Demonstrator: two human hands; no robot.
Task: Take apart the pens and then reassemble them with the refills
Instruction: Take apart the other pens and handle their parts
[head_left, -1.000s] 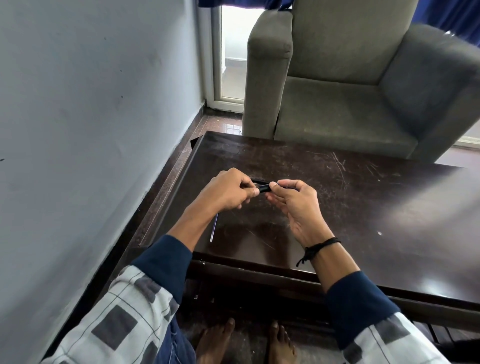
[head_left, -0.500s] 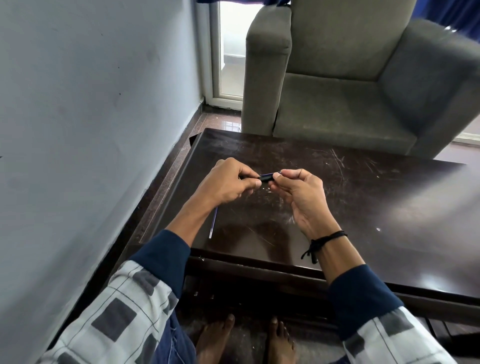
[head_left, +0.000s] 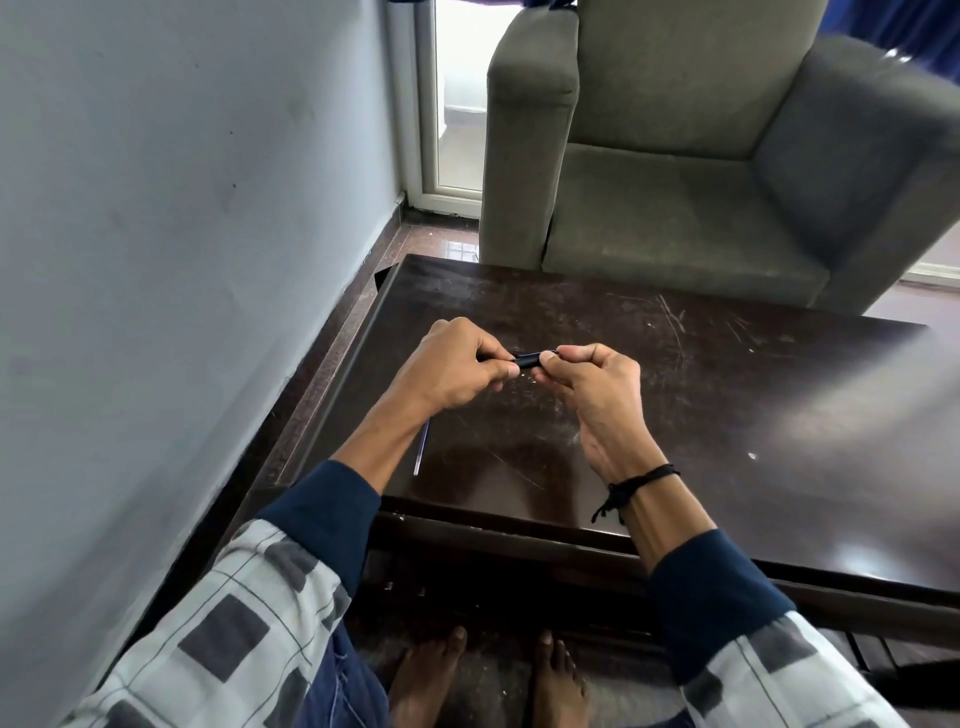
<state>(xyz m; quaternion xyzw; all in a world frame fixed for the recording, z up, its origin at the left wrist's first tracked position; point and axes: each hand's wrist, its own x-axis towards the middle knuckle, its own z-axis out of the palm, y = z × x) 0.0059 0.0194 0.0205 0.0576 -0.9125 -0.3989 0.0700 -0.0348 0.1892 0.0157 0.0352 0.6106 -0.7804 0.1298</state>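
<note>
Two hands, one black pen held between them

The left hand (head_left: 452, 371) curls round one end of the single pen (head_left: 527, 359) and the right hand (head_left: 592, 384) pinches the other end with thumb and fingertips, holding it level above the middle of the dark table (head_left: 727, 395). One thin refill (head_left: 422, 449) lies on the table nearer, beside the left forearm. One grey armchair (head_left: 675, 208) stands beyond the far edge.

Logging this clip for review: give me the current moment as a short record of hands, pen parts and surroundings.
left hand: grips one end of the black pen
right hand: pinches the pen's other end
black pen: held above the table, between both hands
refill: thin, lies on the table beside the left forearm
table: dark, scratched
behind table: grey armchair
</note>
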